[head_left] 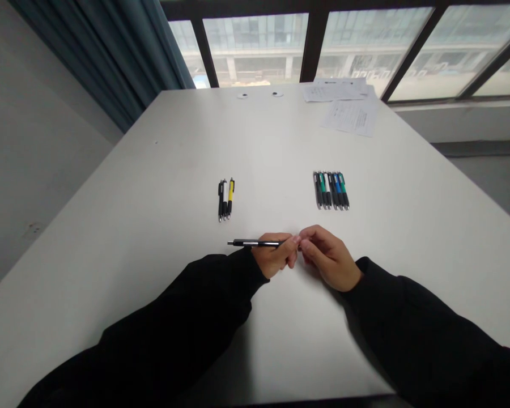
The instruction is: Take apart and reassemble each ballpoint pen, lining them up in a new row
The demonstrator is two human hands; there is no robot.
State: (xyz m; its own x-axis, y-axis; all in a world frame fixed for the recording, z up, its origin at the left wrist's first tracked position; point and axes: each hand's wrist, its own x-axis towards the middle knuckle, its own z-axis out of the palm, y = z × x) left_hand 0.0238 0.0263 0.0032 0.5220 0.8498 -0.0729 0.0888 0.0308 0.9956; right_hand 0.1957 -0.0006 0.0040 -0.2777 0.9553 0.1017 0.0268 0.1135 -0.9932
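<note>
A black pen (257, 243) lies nearly level in my left hand (276, 253), which is closed around its right part, clicker end pointing left. My right hand (328, 258) meets the left at the fingertips, its thumb and fingers pinched together by the pen's hidden right end. What sits in that pinch is too small to make out. Beyond my left hand, a black pen (220, 201), a white pen (225, 199) and a yellow pen (230, 198) lie side by side. Past my right hand is a neat row of several pens (331, 190), in green, white, black and blue with dark grips.
The work surface is a large white table (161, 226). Loose printed papers (351, 116) lie at its far right, and two small white ovals with dark spots (242, 96) sit along the far edge. A blue curtain (106, 51) and windows (255, 48) stand behind.
</note>
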